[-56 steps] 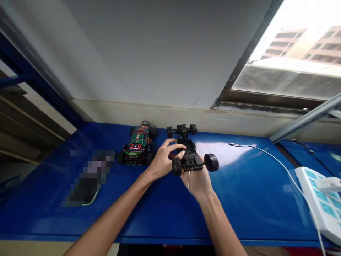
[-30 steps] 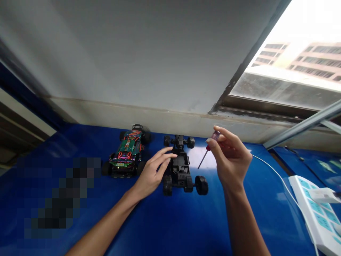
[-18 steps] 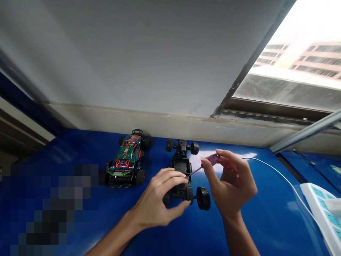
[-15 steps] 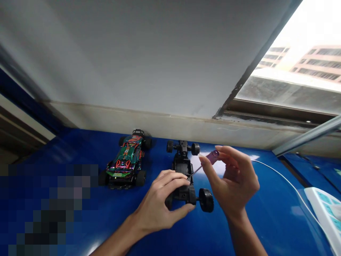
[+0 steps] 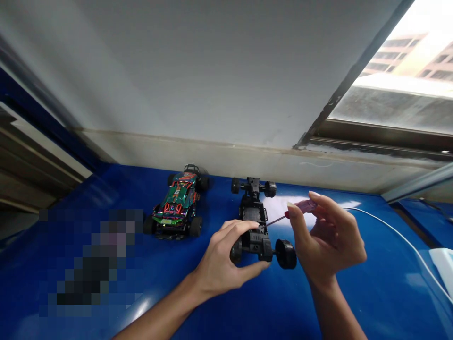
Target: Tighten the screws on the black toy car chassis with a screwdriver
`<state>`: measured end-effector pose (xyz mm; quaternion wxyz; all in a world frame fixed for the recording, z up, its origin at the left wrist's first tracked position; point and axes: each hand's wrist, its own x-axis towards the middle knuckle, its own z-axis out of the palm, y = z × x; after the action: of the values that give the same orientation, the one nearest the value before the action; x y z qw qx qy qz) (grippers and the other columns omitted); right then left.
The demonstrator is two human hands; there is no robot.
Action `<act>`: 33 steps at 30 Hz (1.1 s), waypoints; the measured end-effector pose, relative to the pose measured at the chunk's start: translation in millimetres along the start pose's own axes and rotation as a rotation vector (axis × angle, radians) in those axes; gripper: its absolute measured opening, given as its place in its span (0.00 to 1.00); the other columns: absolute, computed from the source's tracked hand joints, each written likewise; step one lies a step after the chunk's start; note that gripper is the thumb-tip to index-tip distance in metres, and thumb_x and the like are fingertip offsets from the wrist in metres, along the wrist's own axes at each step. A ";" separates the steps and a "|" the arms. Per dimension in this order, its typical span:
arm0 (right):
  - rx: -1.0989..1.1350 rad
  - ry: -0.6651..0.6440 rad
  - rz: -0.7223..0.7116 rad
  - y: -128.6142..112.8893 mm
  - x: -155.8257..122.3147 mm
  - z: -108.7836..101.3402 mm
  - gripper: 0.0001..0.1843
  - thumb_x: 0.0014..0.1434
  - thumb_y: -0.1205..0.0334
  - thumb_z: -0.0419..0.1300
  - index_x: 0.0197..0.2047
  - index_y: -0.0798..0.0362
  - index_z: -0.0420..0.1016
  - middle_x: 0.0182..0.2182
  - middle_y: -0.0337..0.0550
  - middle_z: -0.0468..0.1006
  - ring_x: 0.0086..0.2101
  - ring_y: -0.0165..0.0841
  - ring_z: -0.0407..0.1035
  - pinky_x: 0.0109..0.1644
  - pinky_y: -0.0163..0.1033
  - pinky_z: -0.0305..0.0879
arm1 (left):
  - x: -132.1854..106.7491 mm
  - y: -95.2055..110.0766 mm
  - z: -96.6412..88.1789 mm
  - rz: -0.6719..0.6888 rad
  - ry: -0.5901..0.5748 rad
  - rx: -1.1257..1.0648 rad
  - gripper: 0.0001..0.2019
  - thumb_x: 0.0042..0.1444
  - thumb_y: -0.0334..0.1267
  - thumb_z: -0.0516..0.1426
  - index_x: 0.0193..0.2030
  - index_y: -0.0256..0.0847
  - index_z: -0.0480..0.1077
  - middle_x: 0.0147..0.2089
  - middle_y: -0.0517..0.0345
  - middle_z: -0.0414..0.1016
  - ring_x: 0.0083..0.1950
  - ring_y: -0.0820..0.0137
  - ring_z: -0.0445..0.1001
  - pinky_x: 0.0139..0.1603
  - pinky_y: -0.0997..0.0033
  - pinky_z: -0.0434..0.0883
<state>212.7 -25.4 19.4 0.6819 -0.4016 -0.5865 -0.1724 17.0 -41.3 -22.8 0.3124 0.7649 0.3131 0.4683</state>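
Note:
A black toy car chassis [image 5: 253, 215] with chunky wheels lies on the blue table [image 5: 212, 311]. Around its near end my left hand [image 5: 226, 257] is closed, fingers over the top and thumb at the near edge. My right hand [image 5: 327, 233] pinches the purple handle of a screwdriver [image 5: 300, 208] between thumb and fingers. The screwdriver's thin shaft slants down to the left, its tip at the chassis beside my left fingertips. Exactly what the tip touches is too small to tell.
A green and orange toy car [image 5: 177, 203] stands to the left on its wheels. Farther left is a pixelated patch [image 5: 95, 264]. A white cable [image 5: 399, 233] runs at the right to a white object [image 5: 442, 269]. A wall [image 5: 194, 141] borders the table's far side.
The view has shifted, so things sit farther right and slightly higher. The screwdriver is tilted closer to flat, its handle swung out to the right with my right hand. My left hand keeps its hold.

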 end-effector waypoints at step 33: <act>-0.135 -0.059 -0.184 -9.5 3.4 -10.4 0.37 0.48 0.73 0.80 0.60 0.42 0.82 0.34 0.34 0.87 0.26 0.33 0.80 0.27 0.38 0.76 | 3.5 5.5 -8.9 0.051 -0.060 0.018 0.22 0.55 0.39 0.73 0.56 0.42 0.77 0.59 0.48 0.84 0.55 0.58 0.82 0.59 0.54 0.79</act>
<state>213.7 -38.3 26.0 0.6171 -0.3960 -0.6278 -0.2612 11.2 -40.3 -13.5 0.3026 0.7891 0.2884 0.4501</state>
